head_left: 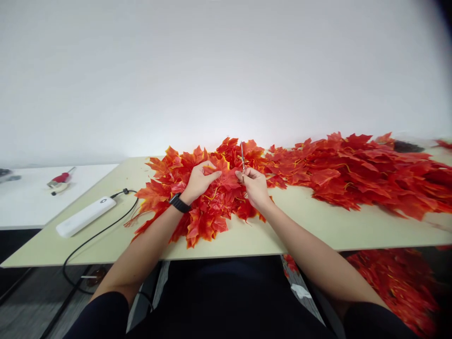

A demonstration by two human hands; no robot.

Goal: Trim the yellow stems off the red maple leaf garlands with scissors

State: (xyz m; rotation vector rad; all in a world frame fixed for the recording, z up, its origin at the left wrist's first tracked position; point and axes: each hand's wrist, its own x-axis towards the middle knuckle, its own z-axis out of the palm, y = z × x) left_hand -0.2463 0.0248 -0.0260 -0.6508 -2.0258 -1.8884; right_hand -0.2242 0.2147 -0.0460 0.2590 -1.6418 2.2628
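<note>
My left hand [201,181] wears a black watch and pinches a red artificial maple leaf [231,180] between thumb and fingers. Facing it, my right hand [254,187] is closed around slim metal scissors [242,155], their blades pointing up and away from me. The right fingertips are at the leaf's right edge. Both hands are over a loose pile of red and orange artificial maple leaves [203,223] on the pale yellow board. My palms hide part of the pile, and the scissors' handles are mostly covered.
A bigger heap of red leaves [353,174] spreads along the right. On the left lie a white power bank [86,215] with a black cable [100,233] and a red-handled tool [60,179] on a white table. More leaves [399,287] are below the board at right.
</note>
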